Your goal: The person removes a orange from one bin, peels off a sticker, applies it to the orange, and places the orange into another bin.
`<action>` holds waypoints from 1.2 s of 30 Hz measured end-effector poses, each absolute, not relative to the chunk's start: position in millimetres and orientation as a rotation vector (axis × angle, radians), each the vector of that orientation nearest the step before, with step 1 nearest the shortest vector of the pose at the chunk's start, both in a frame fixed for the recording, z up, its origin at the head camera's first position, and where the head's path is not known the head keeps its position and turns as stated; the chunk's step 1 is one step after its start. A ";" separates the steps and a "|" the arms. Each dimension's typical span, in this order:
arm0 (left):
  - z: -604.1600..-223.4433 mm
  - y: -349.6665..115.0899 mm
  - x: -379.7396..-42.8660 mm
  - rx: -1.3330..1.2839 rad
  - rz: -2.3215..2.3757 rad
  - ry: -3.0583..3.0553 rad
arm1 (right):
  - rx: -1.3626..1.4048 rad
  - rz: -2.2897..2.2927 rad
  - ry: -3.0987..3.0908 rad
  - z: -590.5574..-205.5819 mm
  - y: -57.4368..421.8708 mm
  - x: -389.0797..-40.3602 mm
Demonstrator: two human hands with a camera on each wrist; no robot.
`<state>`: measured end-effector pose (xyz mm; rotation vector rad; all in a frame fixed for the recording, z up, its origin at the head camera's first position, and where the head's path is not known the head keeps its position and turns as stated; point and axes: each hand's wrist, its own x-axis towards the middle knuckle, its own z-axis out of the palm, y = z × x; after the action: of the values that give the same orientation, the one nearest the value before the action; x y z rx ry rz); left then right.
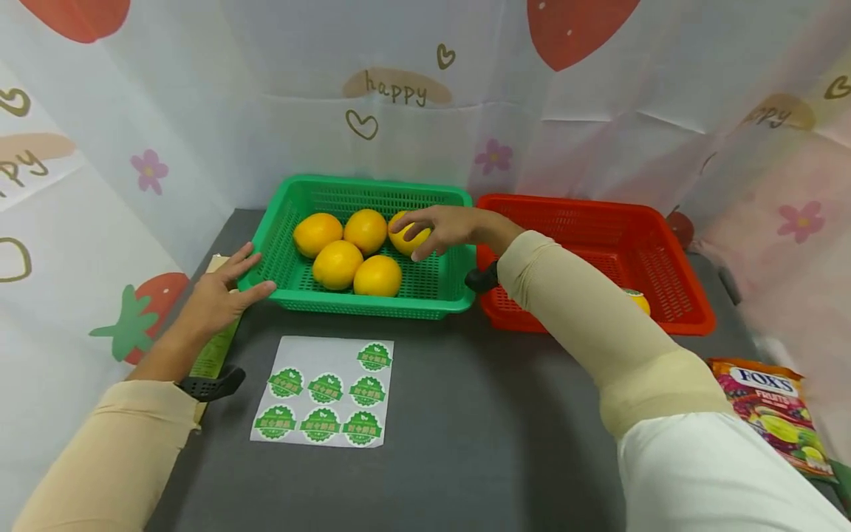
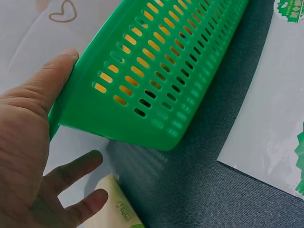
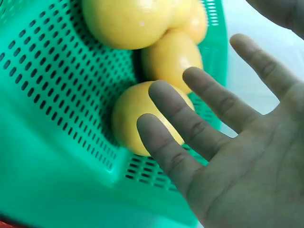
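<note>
Several oranges (image 1: 337, 264) lie in a green plastic basket (image 1: 372, 307). My left hand (image 1: 216, 299) rests at the basket's left front corner, its thumb on the rim and its other fingers spread along the side. In the left wrist view, two fingertips (image 2: 88, 161) stand free of the basket wall. My right hand (image 1: 448, 225) reaches in over the right side, fingers spread above the rightmost orange (image 1: 415, 240). In the right wrist view, the fingers overlap that orange (image 3: 137, 116) and grip nothing; the palm is bare.
To the right stands a red basket (image 1: 674, 325), with a stickered orange (image 1: 638, 299) partly hidden by my right sleeve. A sheet of round green stickers (image 1: 319, 436) lies in front. A pale green-yellow packet (image 1: 216, 351) lies at left, a Fox's candy bag (image 1: 771, 414) at right.
</note>
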<state>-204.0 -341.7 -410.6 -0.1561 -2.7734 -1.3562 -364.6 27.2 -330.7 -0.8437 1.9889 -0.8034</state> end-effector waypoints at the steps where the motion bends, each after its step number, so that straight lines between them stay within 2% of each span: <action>1: -411.1 -341.6 -203.8 -0.152 -1.360 -2.771 | -0.831 -0.774 1.983 -333.2 24.5 -365.6; 13: -411.0 -332.8 -209.5 -0.167 -1.394 -2.744 | -0.748 -0.527 1.994 -348.6 -0.8 -370.3; 26: -418.8 -332.6 -208.0 -0.154 -1.442 -2.714 | -0.606 -0.520 1.978 -381.3 -28.6 -364.3; 30: -417.4 -336.5 -207.3 -0.148 -1.460 -2.692 | -0.691 -0.504 1.994 -379.8 -35.6 -364.0; 36: -417.3 -346.1 -203.4 -0.112 -1.435 -2.699 | -0.969 -0.470 2.091 -359.9 -36.2 -363.6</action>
<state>-203.4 -346.1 -417.3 -0.1122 -2.6989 -1.4355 -363.6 -36.2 -359.9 -0.9691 2.0906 -0.4702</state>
